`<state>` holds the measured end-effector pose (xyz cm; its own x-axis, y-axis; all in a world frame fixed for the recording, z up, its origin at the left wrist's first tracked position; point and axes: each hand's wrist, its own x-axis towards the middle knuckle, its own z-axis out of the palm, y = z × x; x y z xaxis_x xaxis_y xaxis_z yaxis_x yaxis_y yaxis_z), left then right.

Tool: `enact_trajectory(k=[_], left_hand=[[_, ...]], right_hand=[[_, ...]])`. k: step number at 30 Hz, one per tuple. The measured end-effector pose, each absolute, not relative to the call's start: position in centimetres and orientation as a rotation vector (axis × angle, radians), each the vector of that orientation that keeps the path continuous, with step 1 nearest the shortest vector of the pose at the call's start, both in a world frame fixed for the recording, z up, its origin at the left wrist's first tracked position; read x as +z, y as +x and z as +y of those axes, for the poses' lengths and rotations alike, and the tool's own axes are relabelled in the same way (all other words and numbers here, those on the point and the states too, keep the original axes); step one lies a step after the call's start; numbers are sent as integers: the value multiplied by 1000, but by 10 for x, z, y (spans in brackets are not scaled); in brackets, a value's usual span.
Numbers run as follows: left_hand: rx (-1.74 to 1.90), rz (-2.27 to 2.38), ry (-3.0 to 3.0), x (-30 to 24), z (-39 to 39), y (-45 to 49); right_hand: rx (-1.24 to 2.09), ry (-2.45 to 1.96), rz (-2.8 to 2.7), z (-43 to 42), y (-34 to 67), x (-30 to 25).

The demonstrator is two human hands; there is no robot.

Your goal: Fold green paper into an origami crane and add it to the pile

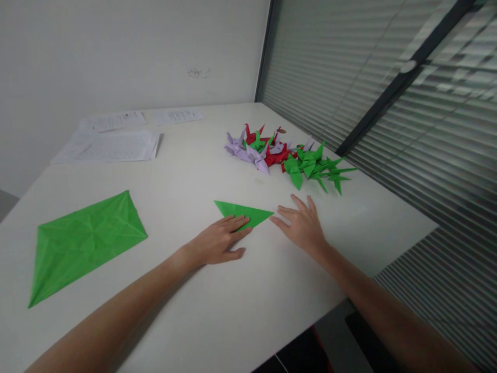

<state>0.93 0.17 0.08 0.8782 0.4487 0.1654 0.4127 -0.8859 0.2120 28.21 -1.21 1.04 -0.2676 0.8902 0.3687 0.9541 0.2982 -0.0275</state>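
Observation:
A green sheet of origami paper, folded into a triangle, lies flat on the white table with its long edge facing away from me. My left hand rests flat over its left and near part, fingers stretched out and hiding some of the paper. My right hand is at the triangle's right tip, fingers spread, with thumb and index fingertip close to that corner. Whether they touch it I cannot tell. Off to the left lies a larger green creased sheet, unfolded, with fold lines meeting near its middle.
Folded paper cranes in purple, red and green are heaped at the back right, beside the window blinds. Printed papers lie at the back left. The table's edge runs below my right forearm.

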Motion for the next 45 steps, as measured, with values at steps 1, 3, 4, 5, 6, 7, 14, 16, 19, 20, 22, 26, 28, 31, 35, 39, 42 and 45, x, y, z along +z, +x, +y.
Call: enact_trajectory(k=[1,3,4,5,6,7,14,16,19,20,22,26,28,31,35,39,42,45], left_hand=[[309,669,2876,1,2,9],[305,668,2866,1,1,9],[304,668,2859,1,2,9],[305,666,2849,0,2,9],[308,664,2837,0,2,9],[312,664,2823,-1,2,9],[291,702,2737,2,2,6],[327,734,2715,3,3,5],[398,741,2702,3,3,5],[416,739,2703,2,2,5],[439,747,2713,0,2,5],[451,766,2756,0,-1,5],[427,774,2773,0,-2,5],[378,788,2787,1,-3,5],[375,790,2794,1,-3,5],[393,759,2786,2,-3,4],[438,754,2771,2,-4,4],[506,766,2776,1,-4,4]], right_hand=[[-287,-1623,-2253,-13,279,11],[-238,-1459,-2315,-19,268,10],[-181,-1349,-2400,-23,262,10],[-138,-1275,-2466,-27,257,9],[-124,-1268,-2487,-30,254,9],[-129,-1304,-2479,-31,255,8],[-281,-1643,-2274,-4,294,11],[-219,-1541,-2310,1,289,14],[8,-1334,-2446,6,265,23],[65,-1326,-2484,8,257,26],[123,-1397,-2536,13,242,32],[199,-1496,-2529,30,230,35],[239,-1517,-2481,36,228,31],[254,-1546,-2412,39,227,20],[312,-1510,-2330,38,229,6],[377,-1403,-2274,37,232,-4],[416,-1378,-2244,36,231,-7],[529,-1377,-2168,33,227,-5]])
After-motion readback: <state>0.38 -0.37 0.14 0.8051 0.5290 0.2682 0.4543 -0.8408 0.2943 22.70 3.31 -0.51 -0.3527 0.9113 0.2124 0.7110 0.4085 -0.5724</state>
